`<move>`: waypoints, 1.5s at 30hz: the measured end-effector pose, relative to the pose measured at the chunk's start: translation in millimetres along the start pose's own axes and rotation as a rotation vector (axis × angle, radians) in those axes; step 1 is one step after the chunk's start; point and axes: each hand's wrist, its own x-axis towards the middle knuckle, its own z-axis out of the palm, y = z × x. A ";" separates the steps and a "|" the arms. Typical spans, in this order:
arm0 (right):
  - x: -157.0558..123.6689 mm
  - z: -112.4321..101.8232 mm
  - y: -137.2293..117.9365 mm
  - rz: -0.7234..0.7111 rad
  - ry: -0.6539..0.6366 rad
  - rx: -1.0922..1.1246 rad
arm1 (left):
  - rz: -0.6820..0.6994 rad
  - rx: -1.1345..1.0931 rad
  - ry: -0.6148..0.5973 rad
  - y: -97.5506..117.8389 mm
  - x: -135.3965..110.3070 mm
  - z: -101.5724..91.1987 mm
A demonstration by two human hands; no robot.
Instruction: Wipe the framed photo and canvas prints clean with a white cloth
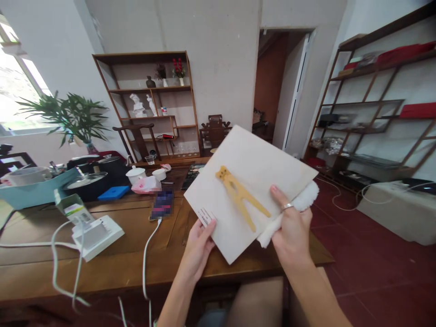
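A white square board is tilted in the air above the table edge, one corner pointing down toward me. On its face is a yellow long-legged animal-shaped piece; I cannot tell whether it is stuck on, printed or lying loose. Small print and a barcode show near the left corner. My left hand pinches that lower left edge, thumb on the face. Gripping the right edge is my right hand, a ring on its thumb. It also has a fluffy white cloth bunched between palm and board.
The wooden table bears an opened white box, a phone on a white cable, a blue box and a lidded pan. Shelves stand along the right wall. A plant is at left.
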 end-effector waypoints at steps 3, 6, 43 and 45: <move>8.4 -17.5 9.6 0.199 -0.011 0.003 | 0.042 -0.090 0.110 -4.5 1.2 2.9; 20.0 -39.1 12.2 0.211 0.038 -0.026 | -0.042 -0.061 0.209 0.6 4.9 -4.7; 34.2 -97.2 49.4 -0.940 -1.125 -1.309 | 0.340 1.324 0.287 25.0 27.8 -44.9; 33.0 -96.6 49.9 -0.923 -1.124 -1.318 | 0.371 1.373 0.188 24.7 26.5 -45.9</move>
